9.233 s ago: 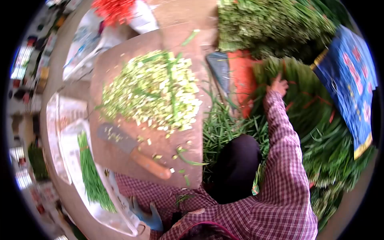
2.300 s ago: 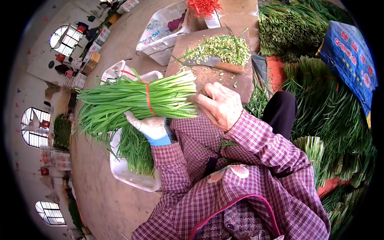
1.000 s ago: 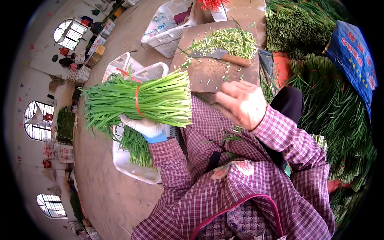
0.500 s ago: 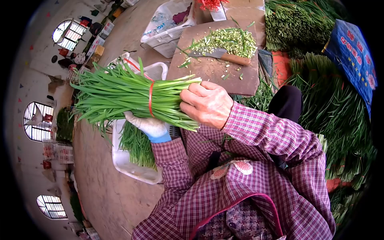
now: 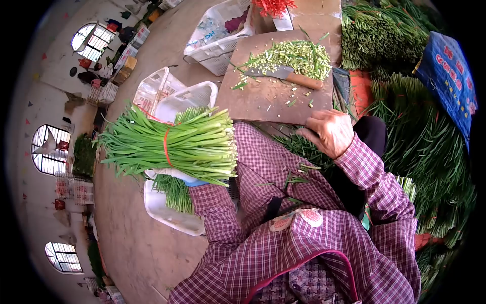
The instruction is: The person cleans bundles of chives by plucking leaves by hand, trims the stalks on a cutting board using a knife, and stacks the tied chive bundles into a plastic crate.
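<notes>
A bunch of garlic chives (image 5: pixel 202 144), bound with a red band (image 5: pixel 167 147), lies across my gloved left hand (image 5: pixel 177 175). Most of that hand is hidden beneath the stalks, whose pale cut ends point right. My bare right hand (image 5: pixel 331 133) is apart from the bunch, by the near right corner of the brown board (image 5: pixel 253 106). Its fingers are loosely bent, thumb apart, and nothing shows in them. On the board a knife with a wooden handle (image 5: pixel 305 81) rests beside chopped stalk ends (image 5: pixel 298 57).
A white basket (image 5: pixel 152 205) with more chives stands below the bunch, another crate (image 5: pixel 210 55) with plastic behind. Stacked chives (image 5: pixel 415 147) and a blue printed sack (image 5: pixel 448 76) are at right. Red ties (image 5: pixel 273 6) lie beyond the board. Leaf scraps (image 5: pixel 298 177) rest on my lap.
My right hand has let go of the stalk ends and moved right, towards the board's near corner. The bunch has dropped slightly and moved left, its cut ends now uncovered.
</notes>
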The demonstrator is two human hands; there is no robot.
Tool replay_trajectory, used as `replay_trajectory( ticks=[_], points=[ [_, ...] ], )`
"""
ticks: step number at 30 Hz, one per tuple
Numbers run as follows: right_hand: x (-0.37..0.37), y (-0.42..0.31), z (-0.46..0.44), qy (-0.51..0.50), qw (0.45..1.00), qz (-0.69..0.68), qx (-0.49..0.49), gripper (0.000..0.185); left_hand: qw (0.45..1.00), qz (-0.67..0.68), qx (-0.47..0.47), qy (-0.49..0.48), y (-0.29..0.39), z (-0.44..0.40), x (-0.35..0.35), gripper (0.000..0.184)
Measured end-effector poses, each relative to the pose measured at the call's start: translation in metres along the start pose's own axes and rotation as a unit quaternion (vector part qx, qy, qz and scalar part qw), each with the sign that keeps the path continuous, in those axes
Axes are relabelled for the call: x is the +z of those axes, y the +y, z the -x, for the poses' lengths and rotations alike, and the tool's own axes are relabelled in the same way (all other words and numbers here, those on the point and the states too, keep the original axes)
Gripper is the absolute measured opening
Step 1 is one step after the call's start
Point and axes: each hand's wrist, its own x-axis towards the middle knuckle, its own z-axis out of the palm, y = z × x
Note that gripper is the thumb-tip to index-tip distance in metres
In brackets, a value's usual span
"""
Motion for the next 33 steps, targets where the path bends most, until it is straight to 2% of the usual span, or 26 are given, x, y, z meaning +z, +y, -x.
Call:
replay_trajectory(
  ticks=[4,7,12,15,18,20,22,23,24,26,28,29,30,32,33],
  points=[
    [-0.017,-0.037,-0.048,0.124,0.982,-0.138,-0.042,0.024,0.992,0.083,-0.086,-0.046,-0.023,0.006,0.035,0.087],
    [-0.018,-0.057,-0.078,0.151,0.954,-0.242,-0.090,0.029,0.984,0.116,-0.119,-0.058,-0.032,0.010,0.043,0.089],
    [-0.029,-0.076,-0.090,0.100,0.954,-0.256,-0.116,0.029,0.980,0.126,-0.140,-0.066,-0.037,0.009,0.049,0.091],
    [-0.034,-0.080,-0.080,0.188,0.955,-0.210,-0.091,0.027,0.979,0.130,-0.141,-0.067,-0.038,0.009,0.050,0.092],
    [-0.020,-0.045,-0.060,0.203,0.968,-0.148,-0.025,0.028,0.984,0.116,-0.120,-0.059,-0.034,0.005,0.050,0.094],
    [-0.010,-0.015,-0.042,0.113,0.993,-0.043,-0.007,0.029,0.992,0.092,-0.072,-0.044,-0.027,0.003,0.038,0.095],
    [-0.025,-0.012,-0.038,-0.059,0.995,-0.016,0.083,0.029,0.999,0.017,-0.014,-0.036,-0.025,-0.003,0.034,0.080],
    [-0.030,-0.017,-0.041,0.010,0.998,-0.045,0.049,0.027,0.996,-0.079,-0.014,-0.027,-0.032,0.002,0.043,0.081],
    [-0.036,-0.023,-0.042,0.076,0.994,-0.076,0.019,0.026,0.990,-0.138,-0.021,0.037,-0.034,0.006,0.055,0.079],
    [-0.051,-0.048,-0.054,0.151,0.980,-0.118,-0.050,0.037,0.980,-0.173,-0.013,0.095,-0.035,0.006,0.034,0.077],
    [-0.046,-0.069,-0.062,0.195,0.961,-0.158,-0.115,0.041,0.980,-0.176,-0.005,0.090,-0.036,0.002,0.042,0.075],
    [-0.031,-0.067,-0.057,0.106,0.974,-0.172,-0.105,0.043,0.977,-0.190,-0.033,0.094,-0.034,0.003,0.047,0.070],
    [-0.018,-0.063,-0.053,0.020,0.986,-0.132,-0.099,0.042,0.972,-0.205,-0.062,0.099,-0.032,0.003,0.050,0.064],
    [-0.004,-0.051,-0.047,-0.194,0.980,-0.046,-0.021,0.039,0.963,-0.236,-0.067,0.114,-0.019,0.002,0.041,0.064],
    [-0.005,-0.050,-0.049,-0.192,0.980,-0.045,-0.020,0.039,0.962,-0.243,-0.078,0.100,-0.015,0.002,0.041,0.064]
  ],
)
